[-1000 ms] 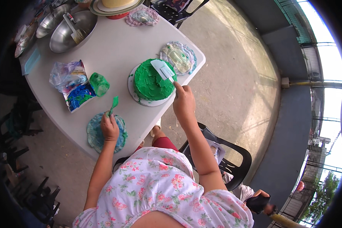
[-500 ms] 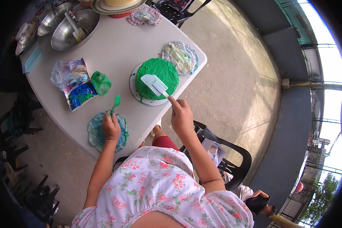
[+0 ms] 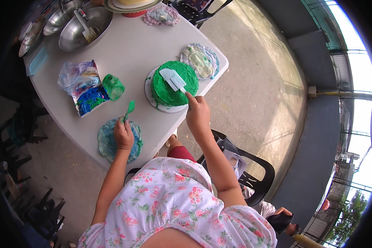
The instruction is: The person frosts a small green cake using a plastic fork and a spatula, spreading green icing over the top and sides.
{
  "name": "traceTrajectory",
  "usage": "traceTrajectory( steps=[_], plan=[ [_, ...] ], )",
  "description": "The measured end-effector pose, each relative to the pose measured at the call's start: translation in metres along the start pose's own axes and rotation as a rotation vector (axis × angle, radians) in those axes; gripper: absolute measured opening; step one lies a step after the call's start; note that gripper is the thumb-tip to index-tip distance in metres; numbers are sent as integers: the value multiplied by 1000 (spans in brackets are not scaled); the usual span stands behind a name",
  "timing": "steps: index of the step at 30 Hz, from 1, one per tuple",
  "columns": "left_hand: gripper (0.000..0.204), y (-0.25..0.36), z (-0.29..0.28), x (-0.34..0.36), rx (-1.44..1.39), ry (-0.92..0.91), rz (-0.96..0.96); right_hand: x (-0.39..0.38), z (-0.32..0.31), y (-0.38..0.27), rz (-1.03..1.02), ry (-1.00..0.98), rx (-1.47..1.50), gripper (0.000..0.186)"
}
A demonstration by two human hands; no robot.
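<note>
My right hand (image 3: 197,109) is closed around the handle of a white spatula (image 3: 171,78), whose blade lies over the top of a round, green-frosted cake (image 3: 173,97) on a white board (image 3: 149,87). Lower left of the cake, my left hand (image 3: 123,134) grips an upright green fork (image 3: 130,108) above a blue-and-green stained cloth (image 3: 107,142). A box smeared with blue and green (image 3: 89,99), topped with crumpled plastic (image 3: 76,76), lies farther left beside a green-smeared lump (image 3: 113,87). A stained pale cloth (image 3: 202,62) rests behind the cake.
The white table (image 3: 136,45) also holds steel bowls (image 3: 87,31), a stacked cake stand (image 3: 134,6) and a pinkish cloth (image 3: 161,14). Black chairs (image 3: 256,169) stand around it. Another person (image 3: 281,217) is at lower right beside a grey wall (image 3: 310,165).
The spatula blade swept from the cake's upper right toward its lower left, then moved slightly back up. My left hand still holds the fork. The table appears shifted slightly up and right.
</note>
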State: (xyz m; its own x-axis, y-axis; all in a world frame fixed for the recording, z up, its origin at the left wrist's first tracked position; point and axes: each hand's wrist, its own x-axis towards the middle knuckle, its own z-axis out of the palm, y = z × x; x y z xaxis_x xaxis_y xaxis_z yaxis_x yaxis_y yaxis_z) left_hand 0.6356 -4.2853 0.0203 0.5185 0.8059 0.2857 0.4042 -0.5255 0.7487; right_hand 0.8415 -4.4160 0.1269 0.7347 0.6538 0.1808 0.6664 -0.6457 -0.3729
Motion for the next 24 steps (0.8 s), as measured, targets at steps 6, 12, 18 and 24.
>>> traceTrajectory(
  steps=[6, 12, 18, 24],
  plan=[
    [13, -1, -1, -1, -45, -10, -27, -33, -20, -6, -13, -96, 58, 33],
    [13, 0, 0, -1, -24, 3, 9, -34, -36, 3, 2, -14, 93, 37],
    [14, -3, 0, -2, -20, -6, 4, -1, -21, 6, 51, 35, 19, 33],
    [14, -3, 0, -1, -27, 3, 7, -10, -15, 3, 24, -23, 12, 31]
  ],
)
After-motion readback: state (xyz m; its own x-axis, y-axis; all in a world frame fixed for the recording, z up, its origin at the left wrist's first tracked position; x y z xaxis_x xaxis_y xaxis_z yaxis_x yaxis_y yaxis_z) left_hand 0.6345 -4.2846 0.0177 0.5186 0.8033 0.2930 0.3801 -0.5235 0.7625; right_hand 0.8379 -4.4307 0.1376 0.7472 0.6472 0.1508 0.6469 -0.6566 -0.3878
